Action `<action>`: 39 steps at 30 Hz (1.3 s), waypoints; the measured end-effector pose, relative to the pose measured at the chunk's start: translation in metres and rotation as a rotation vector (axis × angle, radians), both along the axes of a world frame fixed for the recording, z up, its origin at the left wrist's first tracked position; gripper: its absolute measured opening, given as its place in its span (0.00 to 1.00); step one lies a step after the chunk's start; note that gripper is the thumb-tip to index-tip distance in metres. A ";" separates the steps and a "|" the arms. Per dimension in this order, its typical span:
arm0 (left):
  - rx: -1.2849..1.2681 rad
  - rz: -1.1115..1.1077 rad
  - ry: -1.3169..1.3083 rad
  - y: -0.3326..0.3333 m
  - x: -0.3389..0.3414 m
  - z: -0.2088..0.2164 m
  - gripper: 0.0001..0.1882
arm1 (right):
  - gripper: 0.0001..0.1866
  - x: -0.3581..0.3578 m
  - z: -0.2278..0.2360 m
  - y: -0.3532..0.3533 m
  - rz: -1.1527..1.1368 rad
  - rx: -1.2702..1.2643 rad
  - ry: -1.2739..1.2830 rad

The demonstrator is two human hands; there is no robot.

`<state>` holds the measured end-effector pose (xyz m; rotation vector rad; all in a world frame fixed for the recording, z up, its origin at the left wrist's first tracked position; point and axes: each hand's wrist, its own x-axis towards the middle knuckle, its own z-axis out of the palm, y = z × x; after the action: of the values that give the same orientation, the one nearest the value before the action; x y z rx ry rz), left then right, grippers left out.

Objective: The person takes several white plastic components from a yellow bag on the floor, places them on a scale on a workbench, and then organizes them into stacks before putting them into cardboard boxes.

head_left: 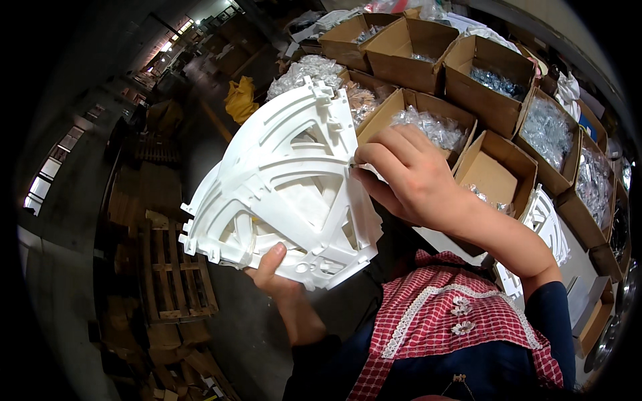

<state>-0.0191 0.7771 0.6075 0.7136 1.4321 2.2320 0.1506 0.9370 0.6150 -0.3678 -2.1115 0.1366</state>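
White fan-shaped part (274, 217) at the centre of the frame, held up off any surface, broad ribbed face to the camera. Left hand (271, 274) grips its lower edge, thumb flat on the front; probably the supporting hand, leaving the other free for close work. Right hand (414, 177) at the part's right edge, thumb and forefinger drawn almost together (a tiny dark spot shows there). Cannot tell whether they pinch something or merely touch the rim.

Open cardboard boxes (491, 154) crowd the upper right, some with clear bags (435, 127) inside, likely set close for easy reach. More white parts (545, 224) at right, partly behind the right forearm.

Hidden: left fingers behind the part; its back; whether it is one piece or several layered. Bag contents unclear; far left too dark to read.
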 end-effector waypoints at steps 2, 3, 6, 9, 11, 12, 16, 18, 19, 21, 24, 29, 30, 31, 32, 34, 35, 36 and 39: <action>0.019 -0.008 0.050 -0.005 -0.009 -0.017 0.46 | 0.13 0.000 0.000 -0.002 -0.027 0.076 -0.009; 0.029 -0.010 0.029 -0.006 -0.007 -0.017 0.46 | 0.13 -0.001 -0.001 -0.002 -0.041 0.115 -0.013; 0.048 -0.014 -0.006 -0.003 0.004 -0.009 0.45 | 0.13 0.000 -0.002 0.000 -0.048 0.181 -0.025; 0.072 -0.005 0.026 -0.001 0.006 -0.010 0.44 | 0.11 0.002 -0.002 0.003 0.029 0.067 0.011; 0.116 -0.006 0.061 -0.002 -0.001 -0.017 0.43 | 0.09 0.008 0.003 0.012 0.039 -0.028 0.088; 0.111 0.009 0.073 -0.003 -0.001 -0.015 0.42 | 0.08 0.011 0.004 0.015 0.048 -0.076 0.126; 0.087 0.061 0.137 -0.008 -0.012 -0.017 0.41 | 0.07 0.016 -0.001 0.013 0.025 -0.420 0.293; 0.081 0.105 0.177 -0.009 -0.020 -0.018 0.40 | 0.12 0.019 -0.014 0.007 0.085 -0.439 0.052; 0.081 0.139 0.198 -0.010 -0.021 -0.015 0.40 | 0.14 0.017 -0.022 0.002 0.118 -0.445 -0.066; 0.084 0.175 0.248 -0.010 -0.025 -0.012 0.40 | 0.19 0.005 -0.043 -0.014 0.141 -0.490 -0.225; 0.098 0.192 0.320 -0.016 -0.032 -0.011 0.40 | 0.10 -0.003 -0.047 -0.011 0.310 -0.607 -0.219; 0.177 0.127 0.301 -0.025 -0.035 -0.018 0.43 | 0.11 -0.016 -0.034 0.003 0.468 -1.088 0.042; 0.189 0.072 0.315 -0.027 -0.040 -0.023 0.44 | 0.11 -0.019 -0.034 0.004 0.454 -0.989 0.108; 0.202 0.075 0.314 -0.027 -0.040 -0.025 0.45 | 0.12 -0.018 -0.032 0.003 0.436 -0.924 0.113; 0.216 0.081 0.314 -0.027 -0.039 -0.027 0.45 | 0.13 -0.017 -0.028 0.000 0.421 -0.856 0.116; 0.194 0.117 0.325 -0.030 -0.042 -0.033 0.45 | 0.16 -0.017 -0.027 -0.007 0.326 -0.641 0.109; 0.159 0.141 0.336 -0.029 -0.043 -0.037 0.45 | 0.19 -0.016 -0.029 -0.012 0.241 -0.492 0.100; 0.136 0.160 0.301 -0.027 -0.041 -0.040 0.46 | 0.21 -0.015 -0.031 -0.016 0.156 -0.344 0.091; 0.090 0.206 0.114 -0.013 -0.016 -0.027 0.46 | 0.29 -0.020 -0.034 -0.027 0.161 -0.315 0.074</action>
<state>-0.0351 0.7641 0.5808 0.7645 1.5291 2.4606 0.1302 0.9104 0.5810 -0.3708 -2.0455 0.5728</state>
